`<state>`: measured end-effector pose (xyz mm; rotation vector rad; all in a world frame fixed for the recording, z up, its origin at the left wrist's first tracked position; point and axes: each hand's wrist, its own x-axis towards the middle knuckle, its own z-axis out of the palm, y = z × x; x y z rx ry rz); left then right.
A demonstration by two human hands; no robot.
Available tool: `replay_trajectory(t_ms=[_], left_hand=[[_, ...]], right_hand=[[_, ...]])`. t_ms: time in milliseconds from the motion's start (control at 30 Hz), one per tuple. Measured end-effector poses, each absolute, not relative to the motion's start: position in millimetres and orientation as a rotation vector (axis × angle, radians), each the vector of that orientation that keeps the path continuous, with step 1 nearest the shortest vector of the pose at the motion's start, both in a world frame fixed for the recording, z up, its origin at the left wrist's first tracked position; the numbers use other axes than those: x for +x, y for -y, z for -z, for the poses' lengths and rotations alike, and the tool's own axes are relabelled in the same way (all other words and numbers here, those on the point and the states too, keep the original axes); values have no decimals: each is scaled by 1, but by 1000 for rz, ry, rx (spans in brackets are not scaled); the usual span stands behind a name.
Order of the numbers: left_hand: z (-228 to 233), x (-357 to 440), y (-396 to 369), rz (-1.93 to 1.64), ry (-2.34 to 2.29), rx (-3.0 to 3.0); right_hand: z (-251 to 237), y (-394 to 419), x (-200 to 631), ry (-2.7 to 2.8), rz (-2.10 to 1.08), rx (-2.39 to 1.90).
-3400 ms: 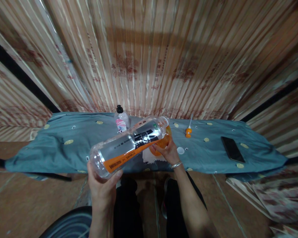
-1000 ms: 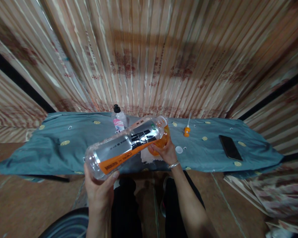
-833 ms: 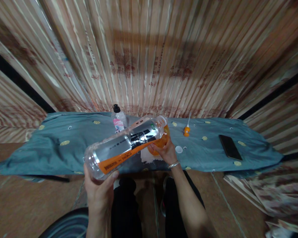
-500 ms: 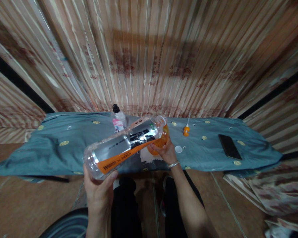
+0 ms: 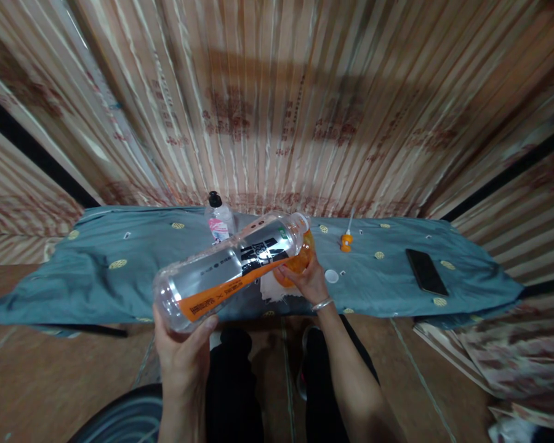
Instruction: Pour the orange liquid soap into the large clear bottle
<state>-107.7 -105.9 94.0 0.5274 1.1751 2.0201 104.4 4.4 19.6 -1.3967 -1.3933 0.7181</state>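
Note:
My left hand (image 5: 181,344) grips the base of a large clear plastic bottle (image 5: 231,267) with an orange and black label. The bottle is tipped nearly flat, its open mouth pointing at an orange container (image 5: 300,261) that my right hand (image 5: 310,282) holds over the blue cloth (image 5: 120,277). A metal bangle sits on my right wrist. A white cloth (image 5: 272,289) lies under the orange container. A white bottle cap (image 5: 331,276) rests on the cloth just right of my right hand.
A small bottle with a black cap and pink label (image 5: 218,220) stands behind the big bottle. An orange nozzle cap (image 5: 346,241) and a black phone (image 5: 425,271) lie to the right. A striped curtain (image 5: 277,104) hangs behind. My dark-trousered legs (image 5: 240,394) are below.
The large bottle's base has drifted slightly left and down in my left hand. My right hand keeps its hold on the orange container. The view has shifted a little.

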Motion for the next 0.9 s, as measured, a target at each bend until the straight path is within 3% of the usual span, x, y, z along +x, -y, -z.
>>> replay_trajectory(t_ms=[900], left_hand=[[-88, -109, 107, -2008, -1226, 563]], right_hand=[[-15, -5, 105, 1411, -696, -1387]])
